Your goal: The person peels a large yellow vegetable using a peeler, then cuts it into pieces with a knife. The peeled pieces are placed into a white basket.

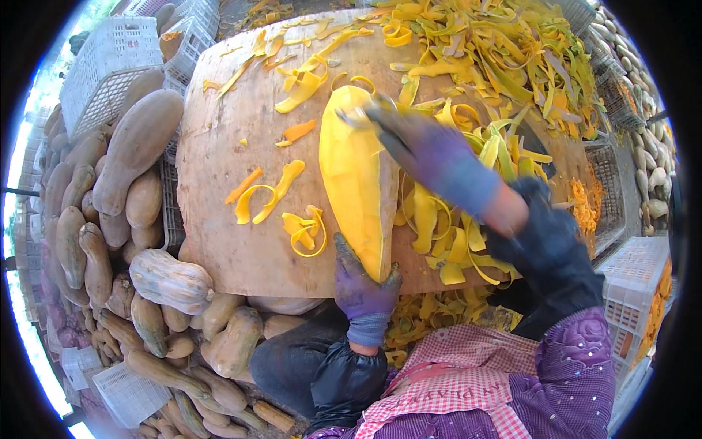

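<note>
Left hand (358, 291) cups the lower tip of 1 yellow pumpkin (352, 175) on the wooden board (219, 139); right hand (433, 154) grips a blurred peeler (355, 117) near its top. Peeling seems underway; next likely needs rolling the paler flank up.

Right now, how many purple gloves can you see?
2. One purple glove is on the left hand, at the lower end of the partly peeled squash; the other is on the right hand, blurred near its upper end. Any others could be hidden.
</note>
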{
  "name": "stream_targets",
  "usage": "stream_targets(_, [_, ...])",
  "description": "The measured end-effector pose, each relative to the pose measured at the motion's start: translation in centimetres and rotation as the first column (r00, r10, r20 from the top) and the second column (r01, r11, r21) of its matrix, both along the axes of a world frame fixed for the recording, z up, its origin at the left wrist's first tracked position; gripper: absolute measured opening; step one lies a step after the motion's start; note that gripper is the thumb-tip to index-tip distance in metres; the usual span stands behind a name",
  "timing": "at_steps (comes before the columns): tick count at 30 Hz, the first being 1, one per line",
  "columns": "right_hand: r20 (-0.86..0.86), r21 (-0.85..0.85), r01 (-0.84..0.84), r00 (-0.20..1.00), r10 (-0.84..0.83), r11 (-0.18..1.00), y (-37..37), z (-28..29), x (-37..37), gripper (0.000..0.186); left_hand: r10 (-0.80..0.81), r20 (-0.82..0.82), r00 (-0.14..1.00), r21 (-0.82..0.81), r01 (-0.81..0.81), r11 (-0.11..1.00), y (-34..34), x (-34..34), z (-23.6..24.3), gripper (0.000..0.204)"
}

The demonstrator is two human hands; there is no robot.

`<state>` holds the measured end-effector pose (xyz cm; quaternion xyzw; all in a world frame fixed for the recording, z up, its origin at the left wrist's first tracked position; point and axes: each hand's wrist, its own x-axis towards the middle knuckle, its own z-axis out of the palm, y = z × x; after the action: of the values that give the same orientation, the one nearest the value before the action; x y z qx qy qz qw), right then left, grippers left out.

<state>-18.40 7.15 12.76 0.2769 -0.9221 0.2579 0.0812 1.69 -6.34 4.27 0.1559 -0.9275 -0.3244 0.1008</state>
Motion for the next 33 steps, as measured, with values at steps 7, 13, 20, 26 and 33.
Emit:
stream_targets(7, [0.101,0.477,-0.143,0.989,0.107,0.867,-1.4,1.7,5.2,0.042,0.008,0.038,0.999,-0.035,-0.007,0.999,0.6,0.0,-0.2,0.113])
stream_targets(13, [0.137,-0.213,-0.098,0.982,0.129,0.972,4.9,-1.8,1.1,0.04,0.076,0.044,0.996,0.198,-0.083,0.977,-0.5,-0.3,-0.1,0.113])
stream_targets(20, [0.392,0.133,-0.032,0.92,-0.023,0.991,-2.1,-2.1,-7.3,0.042,0.088,0.046,0.995,0.313,-0.098,0.945,-0.9,-0.7,-0.7,0.111])
stream_targets(26, [0.367,0.157,-0.177,0.924,0.109,0.972,3.1,1.3,-0.4,0.042,0.076,0.038,0.996,0.275,-0.084,0.958,-0.7,-0.6,-1.0,0.112])
stream_targets(33, [0.262,0.183,-0.052,0.965,0.003,0.982,-3.4,-2.4,-6.7,0.043,0.085,0.033,0.996,0.318,-0.091,0.944,-0.7,-0.6,-0.6,0.109])
